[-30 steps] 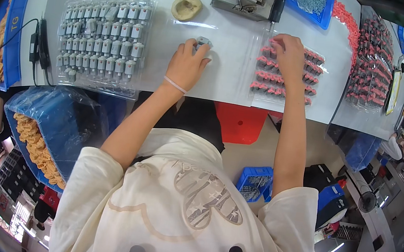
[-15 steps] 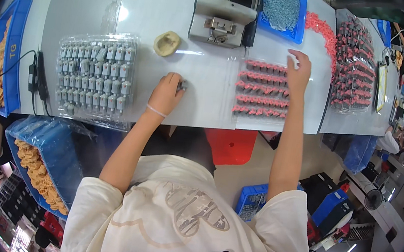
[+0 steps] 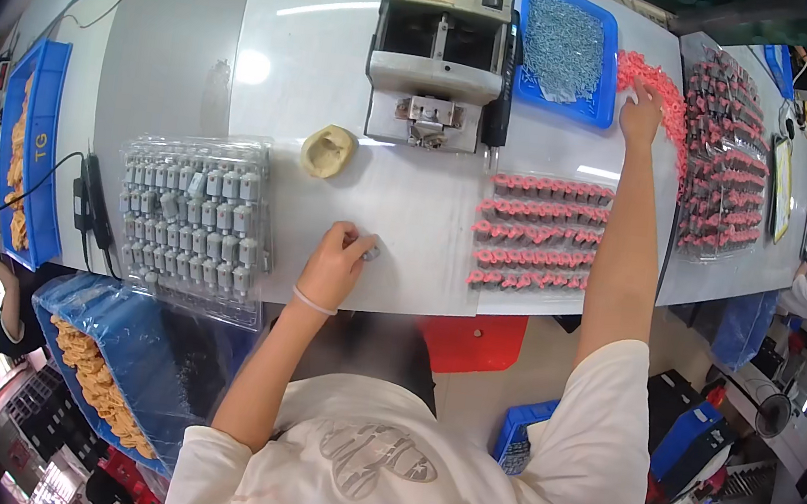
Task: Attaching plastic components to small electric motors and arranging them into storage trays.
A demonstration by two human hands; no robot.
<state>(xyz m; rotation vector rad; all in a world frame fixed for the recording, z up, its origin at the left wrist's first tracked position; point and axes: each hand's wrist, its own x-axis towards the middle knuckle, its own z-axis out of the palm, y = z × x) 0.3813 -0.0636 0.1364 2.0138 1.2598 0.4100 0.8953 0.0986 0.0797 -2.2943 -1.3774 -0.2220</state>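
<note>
Left grip: The left hand (image 3: 333,266) is pinching a small grey part (image 3: 372,249) between thumb and fingers, the fingertips closing down on it just above the white tabletop (image 3: 409,207).
Right grip: The right hand (image 3: 641,117) is reaching far out to the heap of pink pieces (image 3: 677,119), fingers pointing down at its near side; whether they are gripping 1 cannot be told.
Front edge: The left wrist is hovering near the table's front edge, while the right forearm is passing over the right end of 5 rows of pink-topped parts (image 3: 531,236).
Elbow room: White surface is stretching from the left hand to those rows, and from it to a clear tray (image 3: 240,315) of grey-white units on the left.
Far side: A cream hollow block (image 3: 328,152) is sitting near a grey machine (image 3: 436,73); a blue tray (image 3: 597,116) is standing close beside the pink heap.
</note>
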